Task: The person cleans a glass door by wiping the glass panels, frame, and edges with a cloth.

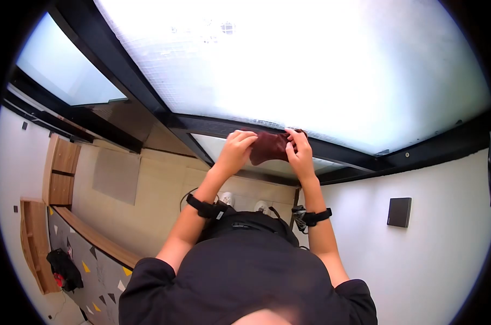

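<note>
A dark maroon cloth is stretched between my two hands, close to the black window frame. My left hand is closed, pinching the cloth's left edge between thumb and fingertips. At the other end, my right hand grips the cloth with bent fingers, near the frame's crossbar. The cloth hangs a little slack and its lower edge curves. Just beyond it rises a bright, frosted glass pane with a fine grid pattern.
A dark square wall panel is on the white wall at right. To the left stand a wooden cabinet and a long surface patterned with triangles. A black bag-like item lies by it. My white shoes rest on the tiled floor.
</note>
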{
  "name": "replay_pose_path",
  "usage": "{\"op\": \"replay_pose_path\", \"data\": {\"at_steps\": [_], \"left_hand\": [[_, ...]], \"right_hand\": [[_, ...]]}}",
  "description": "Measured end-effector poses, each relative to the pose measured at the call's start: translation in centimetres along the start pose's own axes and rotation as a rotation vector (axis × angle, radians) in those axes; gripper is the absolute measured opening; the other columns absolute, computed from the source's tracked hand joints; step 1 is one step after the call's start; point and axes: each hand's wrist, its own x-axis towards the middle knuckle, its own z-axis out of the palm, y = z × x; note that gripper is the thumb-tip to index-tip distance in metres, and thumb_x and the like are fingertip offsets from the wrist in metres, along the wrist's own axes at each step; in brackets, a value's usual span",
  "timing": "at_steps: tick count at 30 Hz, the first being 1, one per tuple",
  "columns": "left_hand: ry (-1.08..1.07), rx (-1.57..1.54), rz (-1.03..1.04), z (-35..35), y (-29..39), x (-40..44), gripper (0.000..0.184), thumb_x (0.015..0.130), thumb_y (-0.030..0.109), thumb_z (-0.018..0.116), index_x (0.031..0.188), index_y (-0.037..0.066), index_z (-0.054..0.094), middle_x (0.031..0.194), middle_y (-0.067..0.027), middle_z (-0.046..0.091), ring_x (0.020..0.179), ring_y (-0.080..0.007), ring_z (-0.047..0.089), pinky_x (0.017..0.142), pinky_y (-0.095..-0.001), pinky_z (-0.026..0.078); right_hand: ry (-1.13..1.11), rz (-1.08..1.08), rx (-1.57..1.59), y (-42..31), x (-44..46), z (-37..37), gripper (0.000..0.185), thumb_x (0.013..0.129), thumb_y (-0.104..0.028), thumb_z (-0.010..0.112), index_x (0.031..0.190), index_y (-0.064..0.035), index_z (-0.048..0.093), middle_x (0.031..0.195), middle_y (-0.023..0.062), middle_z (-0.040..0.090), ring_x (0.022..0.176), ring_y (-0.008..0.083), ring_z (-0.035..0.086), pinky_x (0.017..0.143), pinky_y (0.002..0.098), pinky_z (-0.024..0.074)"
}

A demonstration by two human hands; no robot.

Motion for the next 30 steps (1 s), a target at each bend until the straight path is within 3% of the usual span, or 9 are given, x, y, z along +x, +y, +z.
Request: {"op": "replay_pose_path", "data": {"at_steps": [2,3,9,12,15,19,22,28,30], "left_hand": [[0.014,0.042,-0.062,-0.7,-0.3,-0.3,0.032,0.067,0.002,0.066,0.099,0.005,0.058,0.094,-0.0083,0.055,0.091,-0.029,0.05,0.081,-0.0388,0.04],[0.027,0.032,-0.104,-0.9,-0.7,-0.5,0.035,0.066,-0.002,0.066,0.099,0.002,0.058,0.094,-0.012,0.052,0.089,-0.0307,0.049,0.079,-0.0372,0.042],[0.122,0.167,-0.229,-2.2,-2.2,-1.8,0.038,0.065,-0.008,0.062,0.102,0.001,0.058,0.095,-0.0125,0.049,0.09,-0.0306,0.047,0.079,-0.037,0.041],[0.13,0.232,-0.277,-2.8,-2.5,-2.0,0.032,0.068,-0.008,0.058,0.099,-0.001,0.057,0.095,-0.012,0.049,0.089,-0.0304,0.048,0.078,-0.0379,0.042],[0.118,0.313,-0.278,-3.4,-2.0,-1.7,0.022,0.067,-0.006,0.06,0.089,0.0,0.056,0.092,-0.0096,0.05,0.089,-0.029,0.048,0.077,-0.0379,0.042],[0.05,0.436,-0.292,-4.0,-1.9,-2.2,0.017,0.068,0.001,0.063,0.081,0.004,0.052,0.088,-0.0076,0.053,0.082,-0.029,0.053,0.068,-0.0385,0.044],[0.01,0.396,-0.468,-3.9,-1.6,-2.8,0.017,0.07,0.007,0.063,0.079,0.007,0.049,0.083,-0.0075,0.054,0.073,-0.0304,0.057,0.059,-0.0399,0.044],[0.096,0.391,-0.444,-3.8,-1.4,-3.1,0.017,0.075,0.008,0.059,0.091,0.008,0.054,0.08,-0.0088,0.059,0.068,-0.0328,0.059,0.057,-0.0403,0.046],[0.189,0.315,-0.416,-4.0,-1.4,-2.9,0.028,0.076,0.002,0.056,0.103,0.007,0.06,0.085,-0.0111,0.063,0.068,-0.0285,0.062,0.057,-0.0347,0.047]], "right_hand": [[0.073,-0.044,-0.186,-0.3,-0.3,0.6,0.026,0.076,-0.003,0.055,0.102,-0.0048,0.06,0.088,0.0136,0.054,0.082,0.0307,0.054,0.075,0.038,0.0449],[0.049,0.01,-0.199,-0.4,-0.4,0.8,0.027,0.075,-0.004,0.057,0.102,-0.0053,0.06,0.086,0.0124,0.052,0.083,0.0302,0.053,0.074,0.0379,0.0449],[0.084,0.088,-0.487,-1.2,-0.6,0.8,0.023,0.075,-0.008,0.062,0.098,-0.0057,0.06,0.089,0.0126,0.049,0.089,0.0302,0.05,0.073,0.0401,0.0452],[0.026,0.237,-0.592,-1.6,-0.7,0.4,0.024,0.078,-0.019,0.064,0.097,-0.0073,0.056,0.089,0.0132,0.052,0.089,0.0308,0.052,0.072,0.0414,0.046],[0.002,0.336,-0.469,-1.3,-0.7,-0.6,0.025,0.078,-0.026,0.065,0.092,-0.0083,0.054,0.086,0.0134,0.058,0.085,0.0315,0.057,0.068,0.0416,0.0463],[-0.07,0.366,-0.472,-0.2,-0.6,-1.3,0.027,0.08,-0.035,0.063,0.083,-0.0101,0.053,0.069,0.0135,0.06,0.066,0.0351,0.06,0.059,0.0432,0.0453],[-0.057,0.297,-0.52,0.0,-0.9,-0.9,0.027,0.083,-0.035,0.06,0.082,-0.0099,0.051,0.066,0.0137,0.06,0.062,0.0353,0.059,0.055,0.0429,0.0445],[0.029,0.195,-0.414,0.5,-2.1,-0.9,0.021,0.087,-0.028,0.056,0.086,-0.0081,0.049,0.063,0.0125,0.058,0.059,0.0339,0.058,0.051,0.0407,0.0429],[0.082,0.155,-0.356,0.5,-2.8,-0.9,0.02,0.087,-0.027,0.056,0.086,-0.0079,0.048,0.062,0.0124,0.057,0.058,0.0341,0.058,0.05,0.0404,0.0428]]}}
